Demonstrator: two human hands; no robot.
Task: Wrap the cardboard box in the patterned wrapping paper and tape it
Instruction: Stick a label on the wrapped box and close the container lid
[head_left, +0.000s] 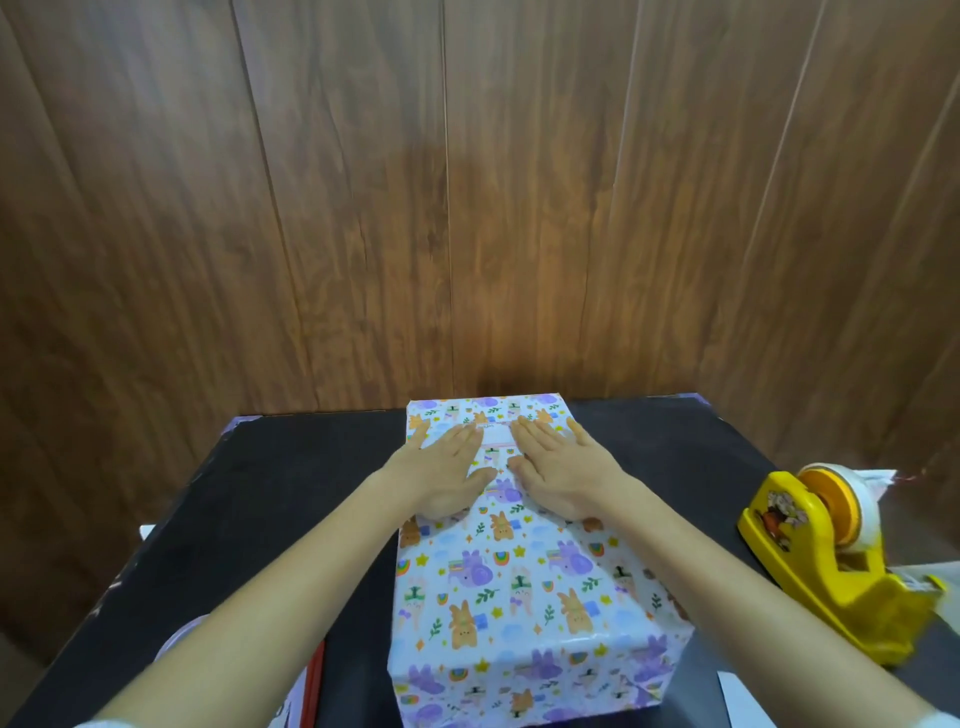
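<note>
The box (511, 587) stands in the middle of the black table, covered in white wrapping paper printed with purple and orange animals. No bare cardboard shows. My left hand (447, 470) lies flat on the far part of the box top, fingers straight and pointing away from me. My right hand (558, 467) lies flat beside it in the same way, a narrow gap between the two thumbs. A pale strip of paper or tape (496, 434) shows between the fingertips. A yellow tape dispenser (826, 556) with a roll of tape stands to the right of the box.
The black table (291, 499) ends against a brown wood-panel wall (467, 208). A red-edged object (314, 686) lies at the near left beside my left forearm. White paper (878, 478) lies behind the dispenser.
</note>
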